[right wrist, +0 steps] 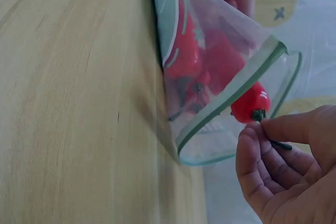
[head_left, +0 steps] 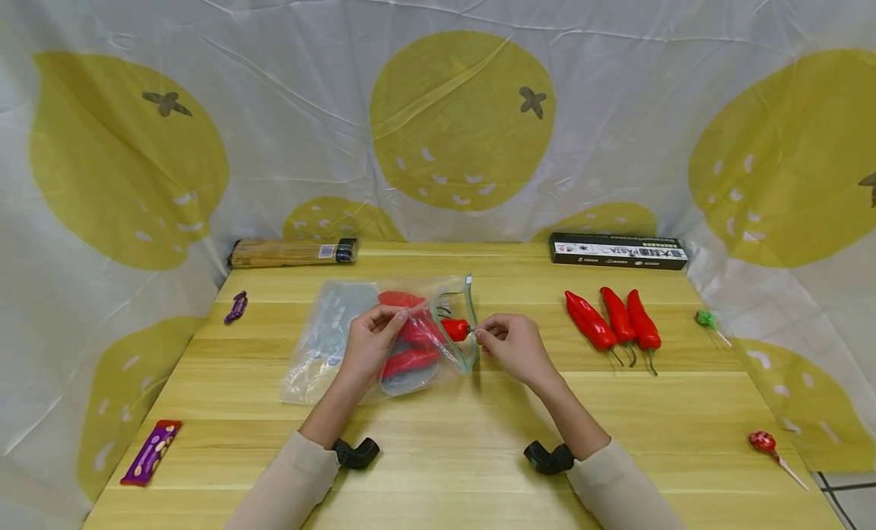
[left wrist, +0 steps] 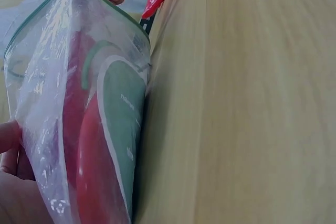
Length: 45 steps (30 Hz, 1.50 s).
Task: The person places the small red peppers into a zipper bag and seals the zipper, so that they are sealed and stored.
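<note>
White curtain (head_left: 616, 13) behind a wooden table (head_left: 438, 454). On top, a clear bag (head_left: 342, 309) — mouth facing right, red peppers (head_left: 412, 360) inside. Along the back, a black box (head_left: 619, 259) and tan bundle (head_left: 284, 254). Pinches the bag near its mouth with the left hand (head_left: 369, 338); holds a pepper (head_left: 455, 330) by the stem in the right hand (head_left: 515, 349) — body within that mouth. Farther right, three loose peppers (head_left: 619, 317). Toward the sides, a purple bar (head_left: 150, 452), red lollipop (head_left: 763, 442), green lollipop (head_left: 705, 318), wrapped sweet (head_left: 236, 307).

At the back of the yellowish wooden desk (head_left: 438, 469) lie a plastic-wrapped bundle of tan sticks (head_left: 284, 254) and a long black box (head_left: 619, 251); left, a purple twist-wrapped sweet (head_left: 236, 307), a flat purple-and-red packet (head_left: 151, 453); right, a green-headed lollipop (head_left: 706, 318), a red-headed lollipop (head_left: 763, 442)
</note>
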Each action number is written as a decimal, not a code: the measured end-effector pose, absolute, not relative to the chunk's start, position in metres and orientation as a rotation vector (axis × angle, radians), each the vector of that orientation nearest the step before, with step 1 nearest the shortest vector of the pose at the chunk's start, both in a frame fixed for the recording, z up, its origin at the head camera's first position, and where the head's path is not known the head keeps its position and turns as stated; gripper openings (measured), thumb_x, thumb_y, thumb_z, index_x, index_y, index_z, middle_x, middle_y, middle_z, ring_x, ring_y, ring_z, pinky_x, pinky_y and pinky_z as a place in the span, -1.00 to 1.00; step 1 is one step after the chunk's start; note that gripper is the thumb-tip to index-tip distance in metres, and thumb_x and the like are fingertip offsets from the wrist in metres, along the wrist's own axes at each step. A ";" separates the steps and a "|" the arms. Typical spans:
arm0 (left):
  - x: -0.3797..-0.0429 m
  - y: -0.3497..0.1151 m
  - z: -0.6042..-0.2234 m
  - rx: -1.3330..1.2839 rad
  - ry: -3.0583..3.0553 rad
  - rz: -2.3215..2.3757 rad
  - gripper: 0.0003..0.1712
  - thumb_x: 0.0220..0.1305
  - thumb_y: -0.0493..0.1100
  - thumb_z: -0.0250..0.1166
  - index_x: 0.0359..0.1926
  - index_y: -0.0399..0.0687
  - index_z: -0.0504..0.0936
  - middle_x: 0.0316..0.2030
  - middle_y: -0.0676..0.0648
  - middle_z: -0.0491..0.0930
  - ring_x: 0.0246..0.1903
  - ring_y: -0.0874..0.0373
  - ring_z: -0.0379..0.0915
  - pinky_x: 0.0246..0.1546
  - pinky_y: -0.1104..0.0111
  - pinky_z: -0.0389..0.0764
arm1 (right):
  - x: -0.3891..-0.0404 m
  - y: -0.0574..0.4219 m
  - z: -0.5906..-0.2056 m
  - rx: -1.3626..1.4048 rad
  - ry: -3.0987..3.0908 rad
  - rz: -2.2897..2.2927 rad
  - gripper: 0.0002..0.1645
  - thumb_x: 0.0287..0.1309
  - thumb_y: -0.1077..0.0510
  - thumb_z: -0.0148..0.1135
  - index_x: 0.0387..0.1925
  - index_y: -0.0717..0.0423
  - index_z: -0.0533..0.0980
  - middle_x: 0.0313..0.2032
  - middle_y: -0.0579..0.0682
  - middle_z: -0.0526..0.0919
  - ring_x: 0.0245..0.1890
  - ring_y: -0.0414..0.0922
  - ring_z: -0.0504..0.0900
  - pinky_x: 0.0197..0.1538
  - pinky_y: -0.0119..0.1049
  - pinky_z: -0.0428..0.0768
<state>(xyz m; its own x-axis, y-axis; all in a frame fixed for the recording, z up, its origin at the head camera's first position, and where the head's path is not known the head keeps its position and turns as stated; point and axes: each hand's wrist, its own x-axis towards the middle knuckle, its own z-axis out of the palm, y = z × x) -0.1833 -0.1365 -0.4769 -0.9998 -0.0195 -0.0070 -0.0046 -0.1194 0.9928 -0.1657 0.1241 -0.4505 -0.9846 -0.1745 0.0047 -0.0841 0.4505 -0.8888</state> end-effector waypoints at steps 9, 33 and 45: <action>-0.182 -0.135 -0.474 0.015 -2.148 -2.265 -0.64 0.18 -0.03 0.40 -0.14 -0.21 0.65 -0.22 0.00 0.64 -0.19 0.19 0.54 -0.18 0.50 0.63 | -0.165 0.119 -0.452 -0.227 2.664 -1.484 -0.84 0.24 0.10 0.27 -0.28 0.08 0.69 -0.41 0.07 0.73 -0.47 -0.15 0.58 -0.46 -0.34 0.53; -0.180 -0.131 -0.478 0.017 -2.158 -2.277 -0.71 0.21 -0.02 0.38 -0.16 -0.12 0.66 -0.11 -0.04 0.63 -0.13 0.18 0.56 -0.14 0.49 0.63 | -0.144 0.129 -0.443 -0.245 1.946 -2.199 -0.36 0.47 -0.16 -0.13 0.29 0.24 0.29 0.25 0.33 0.42 0.28 0.15 0.44 0.33 0.01 0.39; -0.180 -0.133 -0.475 0.012 -2.148 -2.272 -0.69 0.22 -0.03 0.37 -0.17 -0.17 0.65 -0.14 -0.04 0.62 -0.14 0.17 0.58 -0.10 0.49 0.62 | -0.131 0.117 -0.439 -0.372 1.954 -2.190 -0.29 0.50 -0.20 -0.27 0.37 0.25 0.22 0.30 0.18 0.42 0.35 0.14 0.36 0.34 0.00 0.37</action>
